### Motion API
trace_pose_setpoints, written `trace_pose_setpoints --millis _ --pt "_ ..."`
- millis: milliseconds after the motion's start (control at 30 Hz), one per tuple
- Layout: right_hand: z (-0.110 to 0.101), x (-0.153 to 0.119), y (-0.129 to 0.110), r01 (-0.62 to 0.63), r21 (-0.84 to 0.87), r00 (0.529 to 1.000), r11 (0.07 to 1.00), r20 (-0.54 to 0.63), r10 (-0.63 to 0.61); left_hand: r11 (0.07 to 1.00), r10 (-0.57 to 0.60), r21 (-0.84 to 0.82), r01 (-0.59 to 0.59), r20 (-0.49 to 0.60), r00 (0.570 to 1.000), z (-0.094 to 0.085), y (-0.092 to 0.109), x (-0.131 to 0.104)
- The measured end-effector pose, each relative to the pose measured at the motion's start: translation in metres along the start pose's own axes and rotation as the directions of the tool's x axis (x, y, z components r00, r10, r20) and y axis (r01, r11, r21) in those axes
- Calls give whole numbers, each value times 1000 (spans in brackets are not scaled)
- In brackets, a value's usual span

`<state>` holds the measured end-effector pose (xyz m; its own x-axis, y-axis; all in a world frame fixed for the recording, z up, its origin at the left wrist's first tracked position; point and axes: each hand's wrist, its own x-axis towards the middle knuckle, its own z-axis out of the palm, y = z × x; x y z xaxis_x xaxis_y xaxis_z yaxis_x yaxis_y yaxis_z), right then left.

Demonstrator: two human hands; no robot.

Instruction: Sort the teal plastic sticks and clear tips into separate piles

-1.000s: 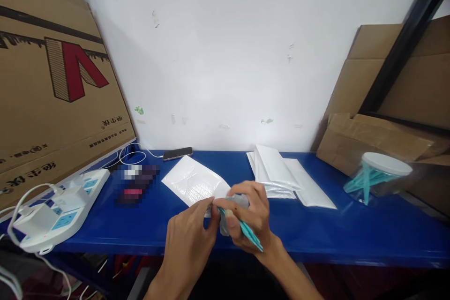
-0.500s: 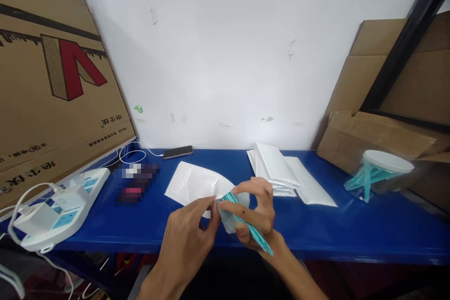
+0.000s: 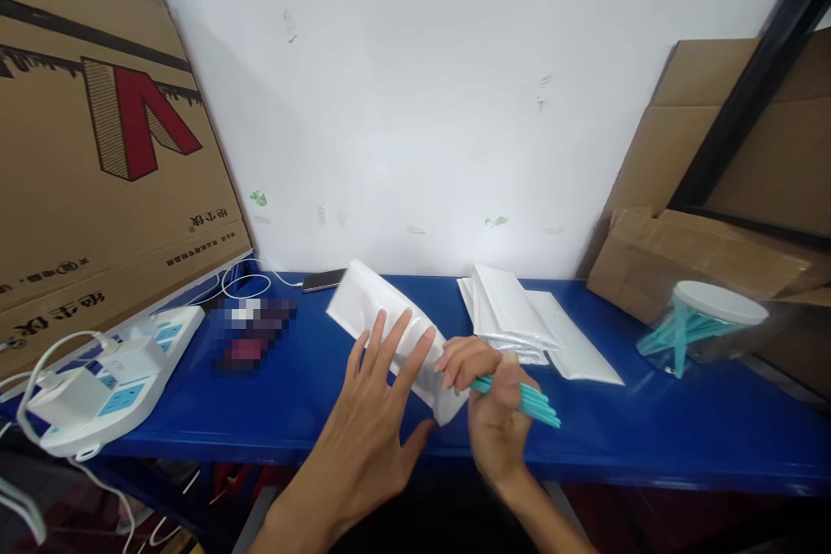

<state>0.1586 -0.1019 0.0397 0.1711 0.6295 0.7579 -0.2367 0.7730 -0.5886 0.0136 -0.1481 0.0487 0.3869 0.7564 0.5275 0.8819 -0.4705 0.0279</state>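
In the head view my right hand (image 3: 503, 415) is closed around a bundle of thin teal sticks (image 3: 537, 405), whose ends stick out to the lower right. Its fingertips meet the near right end of a white plastic mailer bag (image 3: 373, 299), which tilts up off the table. Whether the sticks' other ends reach inside the bag is hidden behind the fingers. My left hand (image 3: 373, 437) is open, its fingers spread across the near side of the bag.
Several white mailer bags (image 3: 512, 312) lie stacked behind my right hand on the blue table (image 3: 260, 415). A clear container with a white lid (image 3: 720, 301) and teal sticks stands right. A phone (image 3: 321, 280), a power strip (image 3: 136, 389) and a cardboard box (image 3: 117, 216) are left.
My left hand has let go of the bag's edge and spread its fingers. The bag has lifted and turned. My right hand has moved slightly right with the sticks, which now point more sideways.
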Motion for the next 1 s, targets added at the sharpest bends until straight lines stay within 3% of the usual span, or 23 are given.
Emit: trace_pose_setpoints --millis 133,300,367,433,533,600,700,900,1000 --pt "7 0 -12 -211 149 974 966 -51 221 989 59 142 -51 -50 997 14 -10 4" --pt "8 2 -23 -321 173 941 931 -49 333 982 165 119 -145 -178 970 16 -20 3" --pt "3 6 -29 -295 99 954 950 76 289 988 150 -5 -155 -226 963 13 -17 3" --pt "-5 12 -34 -177 -46 946 983 266 183 978 82 -168 -120 -216 973 7 -10 3" --pt "-19 24 -41 59 -245 832 968 548 89 941 36 -332 -71 -109 993 -3 4 4" --pt "-26 30 -45 86 -339 738 937 653 169 920 19 -389 -36 -46 999 -6 9 4" --pt "-33 36 -48 52 -465 668 884 674 315 889 -70 -452 70 18 997 -2 8 0" --pt "-45 42 -50 -36 -396 650 918 688 322 859 -91 -509 61 -35 995 6 -2 -5" --pt "-50 45 -52 -58 -307 673 950 691 265 835 -122 -546 70 -60 991 1 -1 -1"
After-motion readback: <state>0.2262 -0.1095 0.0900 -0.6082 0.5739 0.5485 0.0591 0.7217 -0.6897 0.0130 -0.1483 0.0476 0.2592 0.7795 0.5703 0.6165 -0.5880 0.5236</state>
